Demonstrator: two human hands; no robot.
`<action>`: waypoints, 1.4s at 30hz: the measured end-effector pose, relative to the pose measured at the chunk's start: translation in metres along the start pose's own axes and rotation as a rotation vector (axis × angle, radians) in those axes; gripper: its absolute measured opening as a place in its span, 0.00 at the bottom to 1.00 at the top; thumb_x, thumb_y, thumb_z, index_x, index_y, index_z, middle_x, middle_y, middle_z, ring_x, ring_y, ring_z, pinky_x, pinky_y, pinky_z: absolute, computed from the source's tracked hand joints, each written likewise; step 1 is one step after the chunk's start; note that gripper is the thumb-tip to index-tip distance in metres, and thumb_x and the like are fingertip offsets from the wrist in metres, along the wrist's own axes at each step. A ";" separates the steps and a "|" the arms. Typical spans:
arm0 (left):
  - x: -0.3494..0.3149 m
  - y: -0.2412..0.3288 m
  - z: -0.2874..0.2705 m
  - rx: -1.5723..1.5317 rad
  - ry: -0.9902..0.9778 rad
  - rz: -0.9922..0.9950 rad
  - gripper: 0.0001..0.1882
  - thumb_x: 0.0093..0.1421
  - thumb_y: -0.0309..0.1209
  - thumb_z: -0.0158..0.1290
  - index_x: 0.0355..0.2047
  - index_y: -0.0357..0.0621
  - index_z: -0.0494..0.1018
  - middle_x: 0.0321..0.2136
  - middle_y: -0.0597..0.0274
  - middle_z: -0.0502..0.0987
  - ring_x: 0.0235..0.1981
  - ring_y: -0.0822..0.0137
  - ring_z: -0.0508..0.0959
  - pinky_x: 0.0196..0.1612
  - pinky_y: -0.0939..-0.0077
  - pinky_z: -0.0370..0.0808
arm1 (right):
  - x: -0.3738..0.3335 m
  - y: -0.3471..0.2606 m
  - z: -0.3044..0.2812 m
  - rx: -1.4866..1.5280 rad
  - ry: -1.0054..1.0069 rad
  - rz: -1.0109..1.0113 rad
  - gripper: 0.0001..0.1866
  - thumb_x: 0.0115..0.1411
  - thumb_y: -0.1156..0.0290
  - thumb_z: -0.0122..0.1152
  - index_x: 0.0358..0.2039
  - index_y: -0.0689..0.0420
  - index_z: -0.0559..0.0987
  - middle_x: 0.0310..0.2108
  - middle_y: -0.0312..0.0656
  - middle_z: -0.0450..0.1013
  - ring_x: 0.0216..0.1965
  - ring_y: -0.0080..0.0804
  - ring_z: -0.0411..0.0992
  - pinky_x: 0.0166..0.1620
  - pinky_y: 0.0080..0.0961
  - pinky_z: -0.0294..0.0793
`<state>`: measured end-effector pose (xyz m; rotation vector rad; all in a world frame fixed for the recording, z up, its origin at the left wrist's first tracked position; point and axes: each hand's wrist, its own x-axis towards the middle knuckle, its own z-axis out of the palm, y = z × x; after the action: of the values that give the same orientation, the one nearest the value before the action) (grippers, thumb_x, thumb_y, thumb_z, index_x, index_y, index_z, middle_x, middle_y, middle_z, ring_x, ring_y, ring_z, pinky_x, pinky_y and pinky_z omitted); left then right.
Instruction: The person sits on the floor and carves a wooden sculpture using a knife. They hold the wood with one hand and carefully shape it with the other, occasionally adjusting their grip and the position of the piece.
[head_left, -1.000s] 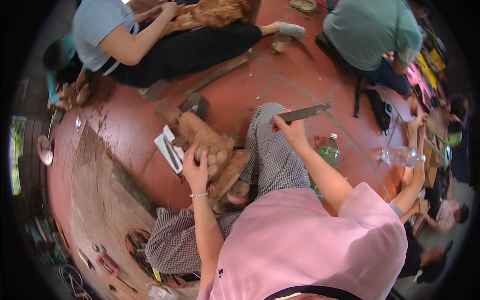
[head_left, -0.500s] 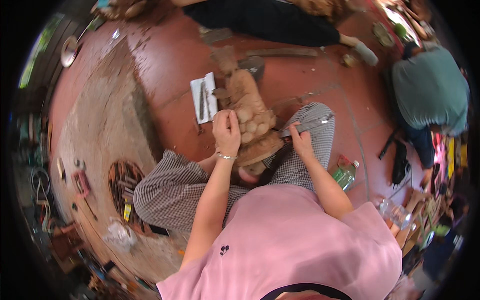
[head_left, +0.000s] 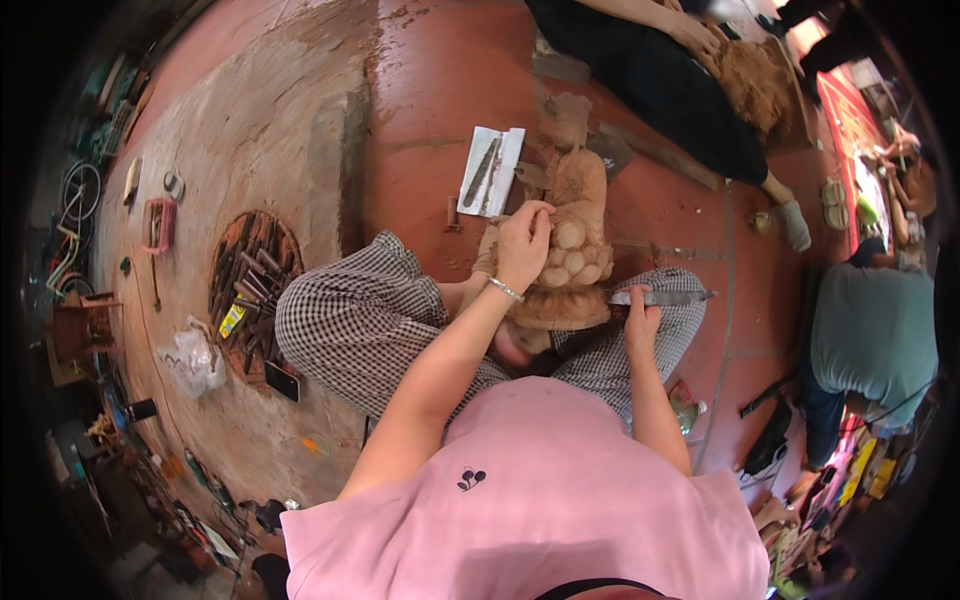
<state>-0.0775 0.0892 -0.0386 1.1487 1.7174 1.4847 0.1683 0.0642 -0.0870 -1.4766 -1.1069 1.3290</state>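
Note:
A brown carved wooden seated figure (head_left: 578, 190) stands between my legs, with round knobs over a ringed base. Against its left side is my left hand (head_left: 522, 245), fingers pinched together near the knobs; whatever they hold is hidden. My right hand (head_left: 641, 315) lies to the right of the base, closed around a flat grey metal blade-like tool (head_left: 678, 297). The tool points right across my checked trouser knee, its other end close to the base. Left of the figure, dark slender tools (head_left: 483, 172) rest on a white sheet (head_left: 507, 172).
A large wooden slab (head_left: 290, 120) spans the left; its round hollow holds several rod-like tools (head_left: 262, 262). Near it are a phone (head_left: 283, 380), a plastic bag (head_left: 192, 360) and a pink basket (head_left: 158, 224). A bottle (head_left: 686, 408) stands right of my knee. Other people (head_left: 872, 335) sit nearby.
The whole view has swung, so the figure and my hands appear farther right. The tool in my right hand has turned from slanting up to nearly level. My left hand stays pinched beside the figure.

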 end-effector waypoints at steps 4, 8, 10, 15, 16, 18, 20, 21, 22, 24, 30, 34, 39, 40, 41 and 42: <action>0.002 0.004 -0.003 0.051 -0.011 0.020 0.07 0.64 0.27 0.49 0.35 0.38 0.75 0.24 0.52 0.78 0.25 0.58 0.79 0.30 0.67 0.73 | -0.002 -0.009 0.002 -0.032 -0.003 -0.012 0.13 0.69 0.66 0.52 0.31 0.62 0.76 0.26 0.34 0.72 0.26 0.21 0.67 0.31 0.20 0.66; 0.002 -0.007 -0.001 0.061 -0.007 0.028 0.09 0.66 0.29 0.48 0.36 0.37 0.76 0.23 0.55 0.79 0.25 0.66 0.79 0.30 0.72 0.74 | 0.001 0.004 -0.003 0.023 -0.014 0.003 0.15 0.68 0.65 0.53 0.31 0.63 0.78 0.28 0.36 0.75 0.28 0.21 0.69 0.32 0.21 0.68; 0.001 -0.005 -0.002 0.051 0.015 0.040 0.09 0.65 0.28 0.49 0.35 0.36 0.76 0.24 0.53 0.79 0.26 0.62 0.80 0.31 0.71 0.74 | 0.006 0.013 -0.005 0.004 0.023 0.014 0.15 0.68 0.64 0.53 0.31 0.63 0.78 0.28 0.36 0.75 0.29 0.22 0.70 0.32 0.22 0.69; 0.003 0.000 0.004 0.022 0.049 0.142 0.08 0.63 0.27 0.49 0.35 0.37 0.76 0.26 0.48 0.78 0.27 0.55 0.79 0.32 0.66 0.74 | -0.001 -0.002 0.000 0.031 0.078 0.030 0.11 0.67 0.63 0.54 0.37 0.58 0.77 0.28 0.34 0.72 0.28 0.22 0.71 0.30 0.21 0.72; 0.003 0.002 0.002 0.016 0.032 0.106 0.08 0.63 0.28 0.49 0.33 0.36 0.75 0.27 0.46 0.78 0.29 0.50 0.79 0.34 0.63 0.74 | 0.001 0.003 0.000 0.056 0.065 0.033 0.11 0.68 0.63 0.54 0.37 0.58 0.77 0.28 0.34 0.72 0.28 0.23 0.71 0.29 0.21 0.72; 0.000 0.008 -0.006 -0.001 0.043 0.082 0.08 0.63 0.28 0.48 0.32 0.35 0.74 0.28 0.44 0.78 0.32 0.45 0.79 0.35 0.59 0.74 | 0.002 0.008 -0.001 0.097 0.025 0.033 0.11 0.68 0.63 0.54 0.38 0.58 0.77 0.28 0.34 0.72 0.27 0.23 0.71 0.28 0.22 0.72; -0.001 0.007 -0.010 0.013 0.070 0.070 0.09 0.63 0.29 0.48 0.32 0.35 0.74 0.27 0.45 0.78 0.30 0.47 0.79 0.34 0.61 0.74 | 0.010 0.020 0.000 0.037 0.052 0.002 0.13 0.68 0.64 0.53 0.37 0.62 0.77 0.31 0.36 0.73 0.29 0.24 0.71 0.32 0.22 0.71; -0.001 0.002 -0.010 0.035 0.073 0.083 0.10 0.63 0.29 0.48 0.32 0.36 0.75 0.26 0.46 0.78 0.27 0.50 0.79 0.32 0.63 0.74 | 0.012 0.026 -0.004 0.008 0.077 -0.016 0.14 0.68 0.64 0.52 0.36 0.63 0.77 0.32 0.37 0.74 0.30 0.24 0.71 0.34 0.22 0.71; 0.000 -0.002 -0.009 0.025 0.085 0.098 0.10 0.63 0.30 0.47 0.31 0.35 0.75 0.26 0.45 0.78 0.28 0.49 0.79 0.32 0.62 0.74 | 0.011 0.022 -0.007 0.048 -0.026 0.015 0.14 0.68 0.63 0.52 0.36 0.62 0.76 0.33 0.37 0.73 0.31 0.24 0.71 0.35 0.23 0.71; -0.002 -0.006 -0.006 0.003 0.098 0.129 0.12 0.64 0.30 0.47 0.30 0.34 0.74 0.25 0.44 0.77 0.29 0.48 0.79 0.33 0.61 0.74 | 0.006 0.011 -0.007 0.037 -0.024 0.041 0.14 0.68 0.63 0.53 0.36 0.62 0.76 0.33 0.36 0.73 0.32 0.24 0.70 0.36 0.23 0.71; 0.001 -0.012 0.002 0.021 0.140 0.156 0.14 0.64 0.33 0.46 0.26 0.34 0.71 0.25 0.41 0.76 0.30 0.41 0.77 0.35 0.52 0.73 | 0.005 0.017 -0.006 0.047 0.054 -0.057 0.14 0.68 0.61 0.55 0.38 0.60 0.76 0.28 0.34 0.71 0.25 0.20 0.68 0.29 0.23 0.69; 0.004 -0.018 0.004 0.105 0.134 0.154 0.14 0.64 0.33 0.46 0.26 0.34 0.71 0.25 0.40 0.76 0.31 0.41 0.77 0.35 0.50 0.73 | 0.007 0.018 -0.012 0.021 0.031 -0.080 0.14 0.67 0.61 0.55 0.37 0.60 0.77 0.28 0.32 0.70 0.25 0.19 0.67 0.29 0.22 0.68; 0.003 -0.020 0.006 0.169 0.180 0.162 0.14 0.64 0.34 0.46 0.27 0.35 0.72 0.26 0.41 0.77 0.32 0.41 0.77 0.37 0.48 0.73 | -0.004 0.004 -0.006 0.064 -0.024 -0.065 0.14 0.68 0.61 0.52 0.37 0.60 0.75 0.31 0.35 0.72 0.29 0.23 0.69 0.34 0.24 0.70; 0.003 -0.020 0.004 0.176 0.185 0.147 0.14 0.64 0.34 0.46 0.27 0.35 0.73 0.26 0.41 0.77 0.32 0.41 0.77 0.37 0.48 0.73 | -0.006 -0.002 -0.003 0.066 -0.026 -0.064 0.14 0.68 0.61 0.52 0.36 0.60 0.75 0.31 0.35 0.72 0.28 0.23 0.68 0.33 0.24 0.70; 0.003 -0.017 0.005 0.174 0.164 0.129 0.14 0.63 0.34 0.46 0.27 0.35 0.73 0.27 0.41 0.77 0.33 0.41 0.78 0.38 0.48 0.73 | -0.010 -0.005 -0.003 0.068 -0.016 -0.065 0.13 0.68 0.61 0.52 0.36 0.59 0.75 0.30 0.35 0.71 0.27 0.23 0.68 0.32 0.23 0.70; 0.004 -0.013 0.006 0.171 0.144 0.110 0.14 0.63 0.34 0.46 0.27 0.35 0.73 0.27 0.41 0.78 0.33 0.41 0.78 0.38 0.48 0.73 | -0.010 -0.003 -0.006 0.087 -0.010 -0.085 0.13 0.68 0.61 0.52 0.35 0.59 0.75 0.30 0.36 0.72 0.27 0.23 0.69 0.31 0.23 0.70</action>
<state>-0.0775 0.0954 -0.0520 1.2698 1.9380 1.5425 0.1734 0.0550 -0.0808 -1.3461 -1.0927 1.3105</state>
